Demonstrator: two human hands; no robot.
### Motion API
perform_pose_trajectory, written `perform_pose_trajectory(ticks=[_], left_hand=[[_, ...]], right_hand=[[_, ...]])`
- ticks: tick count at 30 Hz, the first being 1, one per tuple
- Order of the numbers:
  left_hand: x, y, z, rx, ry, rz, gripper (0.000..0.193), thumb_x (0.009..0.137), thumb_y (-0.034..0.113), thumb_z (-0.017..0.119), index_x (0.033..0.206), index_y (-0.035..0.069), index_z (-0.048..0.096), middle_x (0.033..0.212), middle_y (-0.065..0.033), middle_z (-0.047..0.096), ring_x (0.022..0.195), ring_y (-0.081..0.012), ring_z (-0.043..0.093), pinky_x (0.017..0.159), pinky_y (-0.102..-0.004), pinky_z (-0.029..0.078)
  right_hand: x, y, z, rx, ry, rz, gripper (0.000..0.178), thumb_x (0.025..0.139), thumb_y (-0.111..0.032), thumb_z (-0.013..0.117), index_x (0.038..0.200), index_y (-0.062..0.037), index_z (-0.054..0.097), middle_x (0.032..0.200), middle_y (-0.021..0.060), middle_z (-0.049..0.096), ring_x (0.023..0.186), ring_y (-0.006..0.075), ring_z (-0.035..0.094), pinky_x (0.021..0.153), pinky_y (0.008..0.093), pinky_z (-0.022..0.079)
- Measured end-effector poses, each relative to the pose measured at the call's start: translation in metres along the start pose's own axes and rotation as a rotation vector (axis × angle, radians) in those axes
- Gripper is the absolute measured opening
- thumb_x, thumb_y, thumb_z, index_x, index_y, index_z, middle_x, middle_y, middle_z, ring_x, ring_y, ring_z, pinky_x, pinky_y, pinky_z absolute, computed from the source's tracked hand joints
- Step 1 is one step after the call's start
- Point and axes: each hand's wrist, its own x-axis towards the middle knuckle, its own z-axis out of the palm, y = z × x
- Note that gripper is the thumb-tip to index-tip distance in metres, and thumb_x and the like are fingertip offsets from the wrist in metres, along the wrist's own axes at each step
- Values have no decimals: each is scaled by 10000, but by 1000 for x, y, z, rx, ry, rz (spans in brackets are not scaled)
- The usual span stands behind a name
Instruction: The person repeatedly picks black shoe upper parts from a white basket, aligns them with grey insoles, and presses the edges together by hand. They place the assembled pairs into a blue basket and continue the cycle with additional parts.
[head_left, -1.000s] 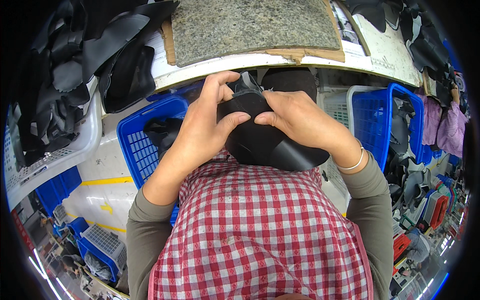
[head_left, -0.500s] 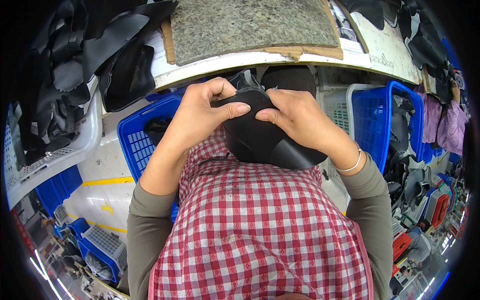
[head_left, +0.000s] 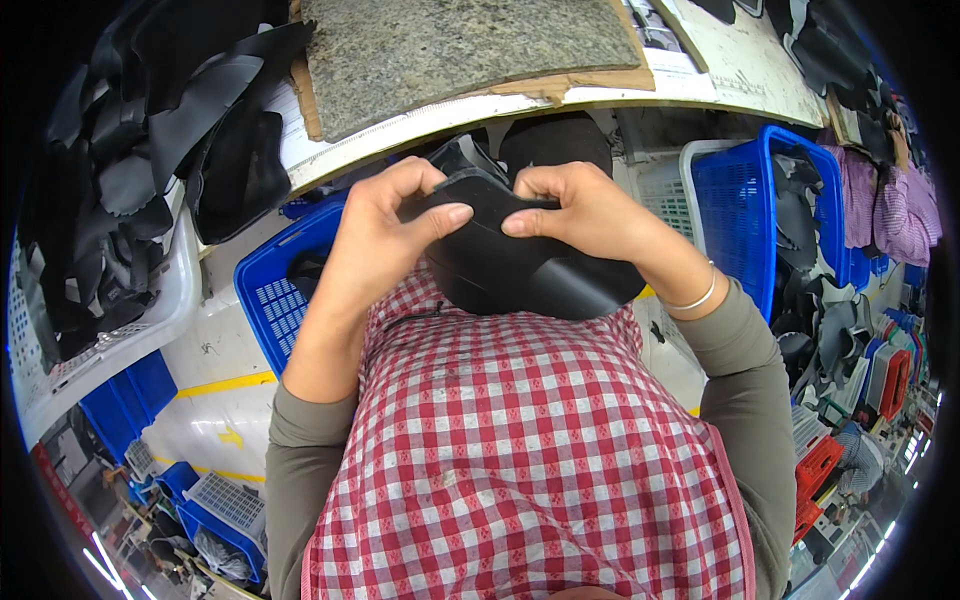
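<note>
A black leather shoe upper [head_left: 500, 260] is stretched between my two hands, just in front of my checked apron [head_left: 500, 400]. Its smooth, rounded end hangs toward the lower right, and a grey lining shows at its far edge. My left hand [head_left: 390, 220] pinches the edge on the left, thumb on the near side and fingers curled behind. On the right, my right hand [head_left: 575, 210] grips the same edge in a like pinch, its thumb close to the left one. The fingertips behind the material are partly hidden.
Ahead stands a white worktable with a speckled stone slab [head_left: 470, 60] lying on cardboard. Black leather pieces [head_left: 130, 170] pile up at the left, above a white basket [head_left: 185, 290]. Blue crates [head_left: 290, 270] flank me; another person's checked sleeve [head_left: 905, 215] shows at far right.
The upper's edge has turned slightly in my hands, and more of its smooth side shows. My right thumb has shifted a little left along with the hand. The view has moved slightly.
</note>
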Motion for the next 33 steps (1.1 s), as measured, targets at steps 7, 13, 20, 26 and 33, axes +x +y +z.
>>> perform_pose_trajectory(ticks=[7, 13, 20, 26, 33], left_hand=[[3, -1, 2, -168, 23, -58, 291, 875, -19, 789, 1153, -19, 702, 911, -9, 708, 858, -70, 643, 799, -235, 508], [-2, 5, 12, -50, -27, 93, 623, 850, -46, 784, 1408, -36, 507, 940, -7, 615, 921, -100, 612, 867, -251, 498], [-16, -10, 20, 317, 175, 123, 417, 780, 49, 881, 1090, 17, 604, 926, -66, 614, 864, -165, 592, 816, -308, 508], [-18, -17, 10, 263, 160, 151, 382, 760, 121, 910, 980, 1, 623, 937, -114, 651, 846, -210, 623, 782, -328, 507], [-7, -39, 14, 59, 90, 204, 322, 784, 80, 877, 990, -10, 647, 945, -73, 676, 867, -186, 636, 815, -321, 519]], right_hand=[[-10, -2, 12, -366, 263, -232, 332, 861, -354, 824, 843, -48, 696, 805, 116, 691, 742, 299, 669, 682, 409, 497], [10, -9, 3, 442, -98, -200, 229, 934, -195, 811, 1016, -14, 699, 821, -13, 647, 755, 68, 558, 680, 276, 479], [14, -9, 31, 694, 55, -257, 132, 966, -98, 771, 1022, -11, 688, 891, -30, 664, 805, 4, 593, 681, 181, 466], [5, -12, 27, 393, 120, -171, 171, 959, -125, 779, 1055, -7, 701, 868, -34, 666, 786, 15, 581, 694, 197, 478], [10, -23, 27, 394, 103, -193, 185, 965, -122, 754, 1115, -15, 733, 960, 22, 701, 878, 86, 644, 770, 255, 519]])
